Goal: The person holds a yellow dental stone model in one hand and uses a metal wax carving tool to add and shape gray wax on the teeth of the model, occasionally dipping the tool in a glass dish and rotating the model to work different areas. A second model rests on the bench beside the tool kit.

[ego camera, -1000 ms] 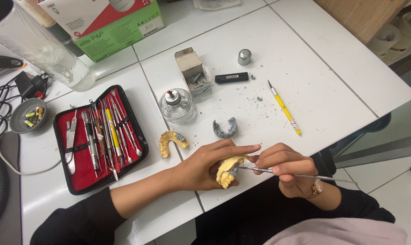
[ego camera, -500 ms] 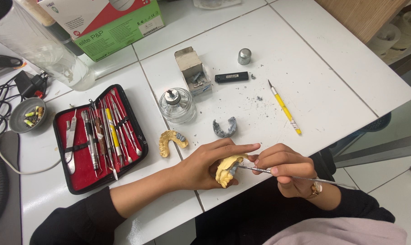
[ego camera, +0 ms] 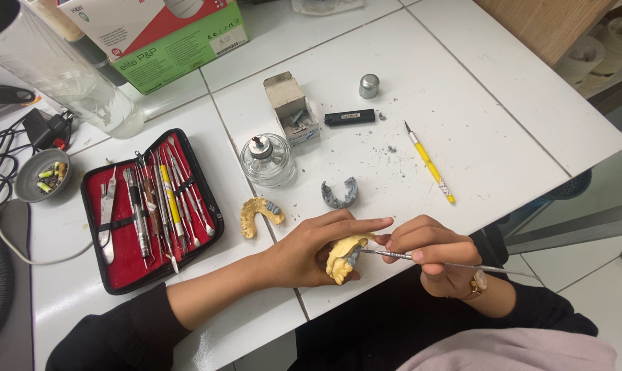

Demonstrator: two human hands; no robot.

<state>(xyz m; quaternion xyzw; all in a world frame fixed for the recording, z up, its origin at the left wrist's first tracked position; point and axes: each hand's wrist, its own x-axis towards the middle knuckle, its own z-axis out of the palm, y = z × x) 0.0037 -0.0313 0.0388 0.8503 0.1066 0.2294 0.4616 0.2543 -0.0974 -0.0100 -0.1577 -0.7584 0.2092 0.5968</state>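
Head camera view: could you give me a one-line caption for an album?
Left hand holds a yellow dental cast; right hand works it with a thin metal tool.

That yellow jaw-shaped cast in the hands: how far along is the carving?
Seemingly mid-way. Done: grey crumbs litter the white table, and a grey arch piece lies apart. In hand: the left hand holds the yellow cast while the right hand works a thin metal tool against it. Left: another yellow arch lies untouched.

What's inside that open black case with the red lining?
The black case holds a row of slim metal hand instruments, one with a yellow handle, under elastic straps. Their strapped middles are covered.
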